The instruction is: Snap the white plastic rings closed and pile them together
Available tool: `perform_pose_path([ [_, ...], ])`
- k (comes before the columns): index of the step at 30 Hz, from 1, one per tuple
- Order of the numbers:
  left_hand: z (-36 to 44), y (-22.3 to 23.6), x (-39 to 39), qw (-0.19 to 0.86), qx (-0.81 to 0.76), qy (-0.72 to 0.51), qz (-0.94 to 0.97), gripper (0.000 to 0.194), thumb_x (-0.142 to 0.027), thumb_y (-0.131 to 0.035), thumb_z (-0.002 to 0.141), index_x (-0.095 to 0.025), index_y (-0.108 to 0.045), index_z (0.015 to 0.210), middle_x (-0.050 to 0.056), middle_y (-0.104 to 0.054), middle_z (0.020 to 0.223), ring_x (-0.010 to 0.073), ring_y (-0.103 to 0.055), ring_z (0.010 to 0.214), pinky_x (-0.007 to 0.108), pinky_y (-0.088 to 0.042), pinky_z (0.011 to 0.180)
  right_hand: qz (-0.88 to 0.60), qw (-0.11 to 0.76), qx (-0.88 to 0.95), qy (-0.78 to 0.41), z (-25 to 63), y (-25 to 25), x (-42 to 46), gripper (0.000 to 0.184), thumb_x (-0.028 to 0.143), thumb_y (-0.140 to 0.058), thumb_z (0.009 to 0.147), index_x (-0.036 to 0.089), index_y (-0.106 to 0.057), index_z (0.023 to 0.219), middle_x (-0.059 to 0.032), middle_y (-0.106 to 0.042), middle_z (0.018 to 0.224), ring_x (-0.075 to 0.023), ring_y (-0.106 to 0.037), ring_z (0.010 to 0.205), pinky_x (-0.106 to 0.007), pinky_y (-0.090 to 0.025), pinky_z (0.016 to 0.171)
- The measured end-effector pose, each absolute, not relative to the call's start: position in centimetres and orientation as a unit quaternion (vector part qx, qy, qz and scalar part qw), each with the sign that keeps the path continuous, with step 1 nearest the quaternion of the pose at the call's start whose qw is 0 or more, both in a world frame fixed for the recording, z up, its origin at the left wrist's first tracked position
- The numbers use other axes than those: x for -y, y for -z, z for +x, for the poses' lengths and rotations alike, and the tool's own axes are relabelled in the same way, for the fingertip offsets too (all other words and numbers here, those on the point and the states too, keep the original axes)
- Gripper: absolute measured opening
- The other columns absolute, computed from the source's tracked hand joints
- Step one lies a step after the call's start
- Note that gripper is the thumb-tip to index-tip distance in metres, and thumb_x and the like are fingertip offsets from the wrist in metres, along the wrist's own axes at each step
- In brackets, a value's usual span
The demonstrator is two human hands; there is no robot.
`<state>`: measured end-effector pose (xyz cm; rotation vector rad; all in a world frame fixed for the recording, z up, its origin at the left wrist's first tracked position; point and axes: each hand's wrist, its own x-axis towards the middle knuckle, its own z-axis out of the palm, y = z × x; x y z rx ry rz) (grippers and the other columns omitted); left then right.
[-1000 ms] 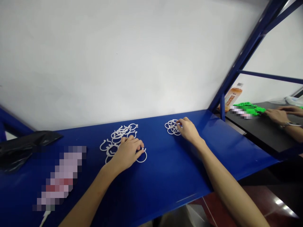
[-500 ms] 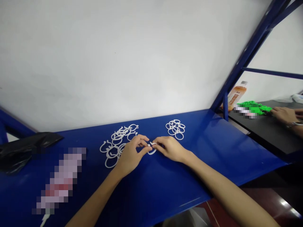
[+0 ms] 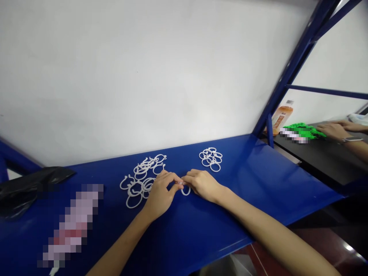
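Glossy blue tabletop (image 3: pixel 184 234); left hand (image 3: pixel 161 194) and right hand (image 3: pixel 204 186) pinch one thin white ring (image 3: pixel 185 194), larger white-ring heap (image 3: pixel 147 163) beside left, smaller white-ring cluster (image 3: pixel 207 153) beyond right.

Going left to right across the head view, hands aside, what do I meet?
Black plastic bag, larger spread of thin white rings, single held white ring, smaller white-ring cluster, orange bottle, bright green pile.

The head view looks forward and down over the blue table (image 3: pixel 195 226) toward a white wall (image 3: pixel 155 76)
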<state>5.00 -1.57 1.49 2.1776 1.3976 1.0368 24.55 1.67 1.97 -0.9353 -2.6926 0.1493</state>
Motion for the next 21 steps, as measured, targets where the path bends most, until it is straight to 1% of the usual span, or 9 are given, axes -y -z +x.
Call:
perform_pose_path([
  [5,4.9,-1.7,1.5,0.157,-0.470,-0.384,0.779,0.016,-0.027,-0.056,0.091,-0.024,-0.062,0.077,0.000,-0.069,0.080,0.0200,-0.056,0.082,0.038,-0.045,0.085,-0.323,0.185,0.926,-0.060,24.7,-2.0,-1.8,0.021,0.021,-0.047,0.102,0.017,-0.067,0.106,-0.0059,-0.067,0.090,-0.0157,-0.059,0.081,-0.025,-0.041,0.067],
  [9,4.8,-1.5,1.3,0.151,-0.443,-0.389,0.793,0.019,-0.027,-0.053,0.093,-0.023,-0.060,0.076,0.000,-0.065,0.078,0.0194,-0.054,0.081,0.037,-0.045,0.084,-0.316,0.200,0.926,-0.045,24.8,-1.9,-2.2,0.026,0.029,-0.044,0.104,0.017,-0.066,0.100,-0.0055,-0.066,0.087,-0.0156,-0.059,0.079,-0.025,-0.041,0.066],
  [12,4.7,-1.3,1.2,0.146,-0.442,-0.386,0.796,0.019,-0.024,-0.052,0.093,-0.023,-0.058,0.076,-0.001,-0.065,0.076,0.0190,-0.054,0.080,0.037,-0.045,0.084,-0.307,0.179,0.934,-0.020,24.7,-1.8,-2.2,0.025,0.026,-0.044,0.104,0.017,-0.066,0.096,-0.0046,-0.066,0.083,-0.0156,-0.057,0.076,-0.025,-0.038,0.062],
  [17,4.5,-1.4,1.3,0.147,-0.464,-0.360,0.796,0.020,-0.021,-0.051,0.092,-0.023,-0.060,0.075,-0.002,-0.065,0.075,0.0182,-0.056,0.078,0.034,-0.044,0.080,-0.298,0.162,0.940,0.025,24.4,-2.0,-1.4,0.023,0.022,-0.045,0.102,0.016,-0.067,0.097,-0.0050,-0.066,0.082,-0.0167,-0.055,0.076,-0.027,-0.037,0.061],
  [21,4.4,-1.4,1.2,0.148,-0.463,-0.353,0.800,0.020,-0.023,-0.050,0.094,-0.024,-0.062,0.079,-0.002,-0.067,0.078,0.0178,-0.058,0.080,0.033,-0.045,0.082,-0.306,0.148,0.940,0.016,24.1,-1.9,-1.4,0.021,0.022,-0.047,0.102,0.017,-0.066,0.098,-0.0053,-0.067,0.084,-0.0170,-0.057,0.078,-0.026,-0.039,0.061],
])
